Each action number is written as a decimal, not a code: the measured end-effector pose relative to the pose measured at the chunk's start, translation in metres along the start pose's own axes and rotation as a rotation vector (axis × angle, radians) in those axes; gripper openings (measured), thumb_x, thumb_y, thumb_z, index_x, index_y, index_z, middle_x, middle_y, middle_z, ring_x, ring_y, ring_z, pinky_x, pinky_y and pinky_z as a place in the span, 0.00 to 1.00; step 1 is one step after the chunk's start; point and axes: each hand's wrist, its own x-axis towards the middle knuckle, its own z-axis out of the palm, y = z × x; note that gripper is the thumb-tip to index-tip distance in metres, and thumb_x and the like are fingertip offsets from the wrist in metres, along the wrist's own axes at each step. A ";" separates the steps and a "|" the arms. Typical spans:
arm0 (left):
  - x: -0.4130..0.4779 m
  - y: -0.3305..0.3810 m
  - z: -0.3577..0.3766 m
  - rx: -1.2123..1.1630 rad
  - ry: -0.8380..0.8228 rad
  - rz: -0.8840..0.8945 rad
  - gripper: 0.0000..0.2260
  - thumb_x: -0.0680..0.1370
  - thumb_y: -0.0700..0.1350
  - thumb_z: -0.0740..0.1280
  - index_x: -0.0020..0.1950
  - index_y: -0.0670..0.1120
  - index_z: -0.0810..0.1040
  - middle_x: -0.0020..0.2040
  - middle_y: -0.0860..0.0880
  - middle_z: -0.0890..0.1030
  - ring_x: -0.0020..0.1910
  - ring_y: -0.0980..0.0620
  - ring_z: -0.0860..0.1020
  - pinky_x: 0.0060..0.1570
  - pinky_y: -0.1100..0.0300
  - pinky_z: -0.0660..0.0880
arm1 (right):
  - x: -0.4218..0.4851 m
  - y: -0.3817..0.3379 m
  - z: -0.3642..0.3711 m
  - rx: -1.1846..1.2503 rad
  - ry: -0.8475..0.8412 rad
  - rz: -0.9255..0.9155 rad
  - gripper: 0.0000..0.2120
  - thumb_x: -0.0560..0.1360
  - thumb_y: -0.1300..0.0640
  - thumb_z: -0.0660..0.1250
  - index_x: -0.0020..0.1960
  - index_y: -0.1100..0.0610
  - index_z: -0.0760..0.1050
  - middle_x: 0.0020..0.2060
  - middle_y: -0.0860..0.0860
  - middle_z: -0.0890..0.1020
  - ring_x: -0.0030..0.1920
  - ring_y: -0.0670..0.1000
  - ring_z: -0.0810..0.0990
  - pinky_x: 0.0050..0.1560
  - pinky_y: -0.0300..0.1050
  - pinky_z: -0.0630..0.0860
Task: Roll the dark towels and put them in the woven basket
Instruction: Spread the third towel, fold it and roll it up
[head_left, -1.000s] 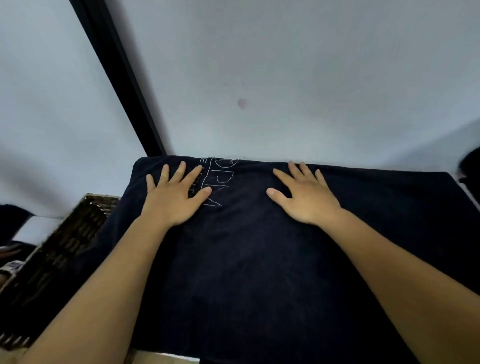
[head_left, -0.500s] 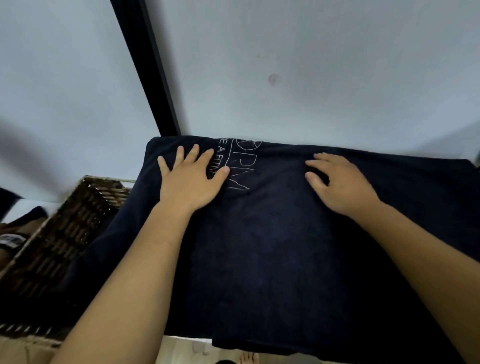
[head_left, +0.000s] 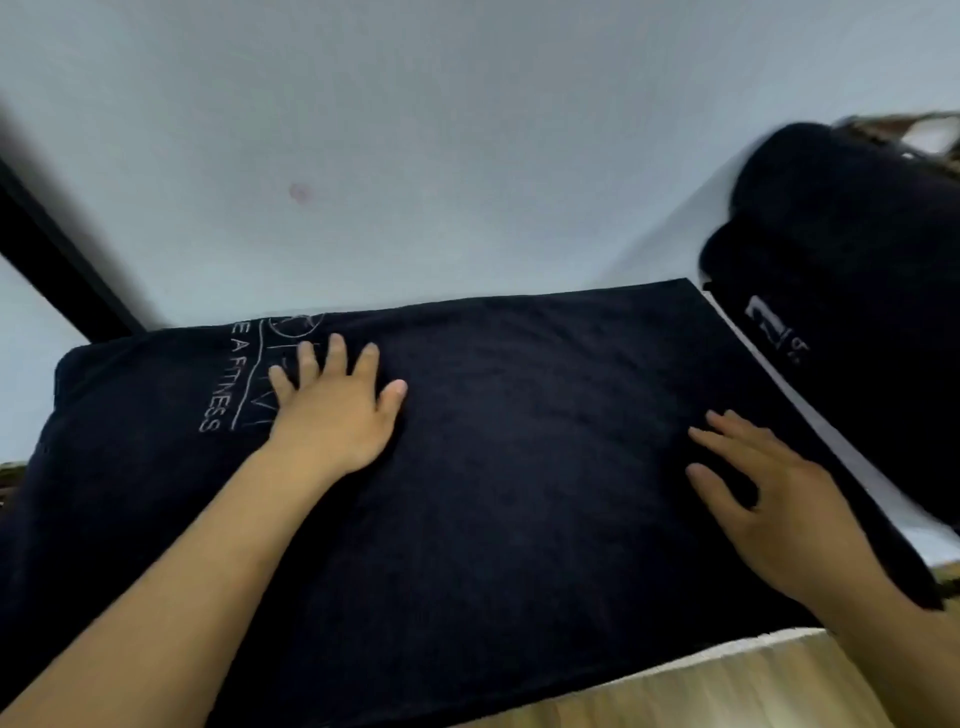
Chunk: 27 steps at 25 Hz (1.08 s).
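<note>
Smoothing stage, by the look of it: a dark towel (head_left: 519, 493) spread flat over most of the white surface (head_left: 836, 457), near hem hanging past the front edge, left end seeming to droop over the left edge. Left hand (head_left: 332, 415) pressed palm-down toward the towel's far left, fingers straight and splayed beside the printed lettering (head_left: 223, 384), gripping nothing, likely there to pin the cloth against sliding. Right hand (head_left: 774, 514) near the towel's right end, fingers spread and relaxed, holding nothing, blurred; touching the cloth or just above it, hard to say. Probably sweeping wrinkles outward for the sake of a tighter roll. No rolling begun yet. Toward the far right corner, parted from the spread towel by a strip of bare white, a pile of dark towels (head_left: 841, 291), presumably waiting their turn, and behind it a blurred woven rim (head_left: 914, 130), possibly the basket.
</note>
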 end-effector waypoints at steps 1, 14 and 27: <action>-0.004 0.043 0.002 -0.005 -0.016 0.166 0.29 0.81 0.62 0.47 0.80 0.51 0.49 0.80 0.47 0.45 0.78 0.42 0.42 0.74 0.37 0.42 | 0.001 0.000 0.001 0.030 0.009 -0.022 0.21 0.75 0.45 0.64 0.64 0.53 0.79 0.68 0.49 0.76 0.72 0.47 0.68 0.74 0.50 0.62; 0.028 0.305 0.034 0.024 -0.064 0.458 0.28 0.79 0.67 0.45 0.78 0.62 0.48 0.80 0.53 0.44 0.79 0.48 0.40 0.73 0.37 0.38 | -0.112 0.072 -0.040 0.918 0.525 0.495 0.07 0.76 0.61 0.69 0.48 0.50 0.83 0.48 0.42 0.85 0.53 0.47 0.83 0.53 0.37 0.78; 0.038 0.306 0.045 -0.193 0.148 1.251 0.19 0.79 0.44 0.55 0.66 0.48 0.78 0.63 0.48 0.79 0.67 0.45 0.72 0.66 0.45 0.70 | -0.090 0.077 -0.054 1.168 0.296 0.728 0.02 0.75 0.62 0.71 0.44 0.59 0.81 0.32 0.49 0.82 0.31 0.51 0.81 0.33 0.43 0.79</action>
